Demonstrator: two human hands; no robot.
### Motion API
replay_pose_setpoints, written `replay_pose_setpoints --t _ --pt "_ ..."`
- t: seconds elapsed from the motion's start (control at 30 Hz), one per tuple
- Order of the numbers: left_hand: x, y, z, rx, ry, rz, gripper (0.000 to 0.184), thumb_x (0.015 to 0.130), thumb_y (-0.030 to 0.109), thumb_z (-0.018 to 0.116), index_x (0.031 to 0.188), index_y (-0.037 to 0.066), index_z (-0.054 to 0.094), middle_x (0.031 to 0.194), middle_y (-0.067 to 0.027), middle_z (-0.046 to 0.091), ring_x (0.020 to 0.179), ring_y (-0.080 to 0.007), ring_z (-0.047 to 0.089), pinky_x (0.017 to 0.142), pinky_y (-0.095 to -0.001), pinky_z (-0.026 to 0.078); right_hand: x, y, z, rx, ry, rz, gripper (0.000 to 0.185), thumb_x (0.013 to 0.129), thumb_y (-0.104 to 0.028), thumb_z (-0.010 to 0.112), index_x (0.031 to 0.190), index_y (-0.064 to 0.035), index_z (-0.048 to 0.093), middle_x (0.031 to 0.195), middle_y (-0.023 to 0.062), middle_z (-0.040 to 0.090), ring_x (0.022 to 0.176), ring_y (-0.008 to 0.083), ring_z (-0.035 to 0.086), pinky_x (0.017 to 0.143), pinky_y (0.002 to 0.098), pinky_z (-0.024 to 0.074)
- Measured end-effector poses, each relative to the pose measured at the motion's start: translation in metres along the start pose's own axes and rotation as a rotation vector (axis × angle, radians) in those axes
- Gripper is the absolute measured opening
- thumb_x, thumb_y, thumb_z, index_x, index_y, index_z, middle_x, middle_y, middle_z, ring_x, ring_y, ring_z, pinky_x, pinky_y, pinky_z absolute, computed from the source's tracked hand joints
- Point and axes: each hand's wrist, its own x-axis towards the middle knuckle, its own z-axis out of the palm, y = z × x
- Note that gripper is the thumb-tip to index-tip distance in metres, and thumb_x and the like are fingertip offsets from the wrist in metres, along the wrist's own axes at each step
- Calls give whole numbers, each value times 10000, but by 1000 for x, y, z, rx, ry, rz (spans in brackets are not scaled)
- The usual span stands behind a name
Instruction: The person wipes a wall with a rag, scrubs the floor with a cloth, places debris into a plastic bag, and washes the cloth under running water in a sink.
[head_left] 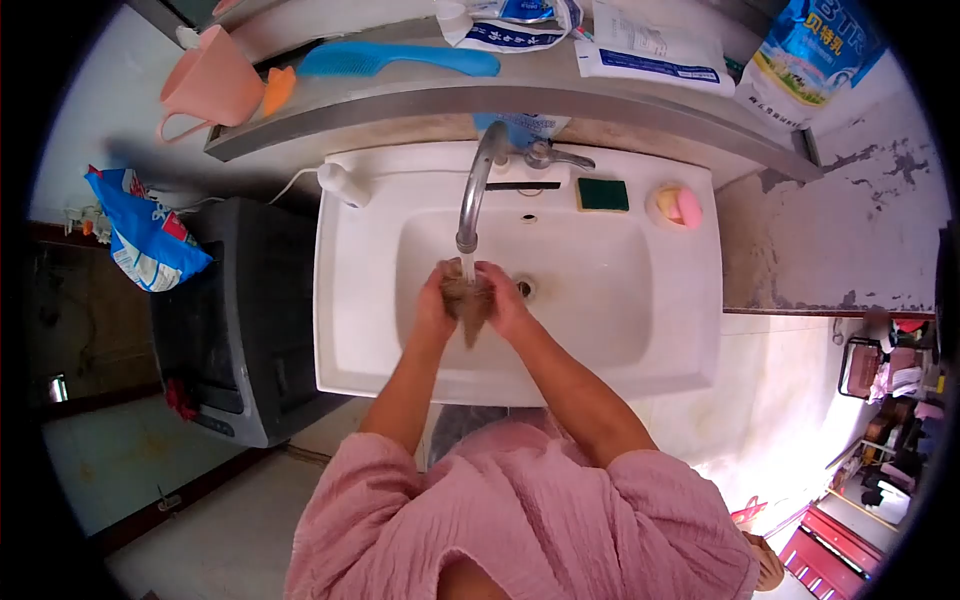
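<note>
Water runs from the curved metal tap (478, 190) onto a bunched brown cloth (468, 302) over the left part of the white sink (590, 270). My left hand (434, 302) is closed round the cloth's left side. On the opposite side, my right hand (502, 292) grips it too. A narrow end of the cloth hangs down between my wrists, slightly blurred. What kind of cloth it is cannot be made out. Just right of my right hand lies the drain hole (525, 288).
On the sink's back rim are a white bottle (342, 186), a green sponge (602, 195) and pink soap (680, 206). A shelf (560, 98) above holds a blue comb (400, 60) and pink cup (215, 82). A dark washing machine (270, 320) stands left.
</note>
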Motion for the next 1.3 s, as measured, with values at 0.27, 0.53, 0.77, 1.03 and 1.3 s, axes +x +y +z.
replay_pose_setpoints --t 0.27,0.53,0.77,1.03,1.3 --pt "-24 -34 26 1542 132 812 198 891 217 534 970 36 552 1016 -212 549 919 -375 518 796 -465 438 19 29 -19 135 -99 93 268 989 -350 428 968 -103 530 870 42 567 817 190 566 746 348 492" --pt "37 -17 -44 1050 295 149 265 884 339 533 928 77 526 741 -64 543 573 -181 499 450 -344 368 2 -14 2 -995 3 -341 411 979 -376 448 977 10 590 879 67 600 796 158 515 742 333 444" --pt "13 29 -30 340 354 379 234 863 246 595 1051 126 524 883 9 562 798 -135 537 678 -270 428 -46 -93 26 -777 77 -378 368 972 -359 496 977 -8 608 879 -4 604 815 110 509 758 294 440" --pt "6 -18 -41 820 241 200 209 873 195 589 1043 74 605 926 -9 617 851 -113 540 754 -285 441 -103 -184 -24 -1617 288 -713 306 956 -344 507 970 -67 636 906 74 653 812 189 608 716 336 468" --pt "14 -53 -50 1008 141 39 298 835 171 616 1100 39 588 950 -80 651 898 -189 613 805 -324 480 -96 -95 -99 -1944 149 -13 303 916 -353 498 937 -97 659 912 140 665 884 338 615 750 447 474"
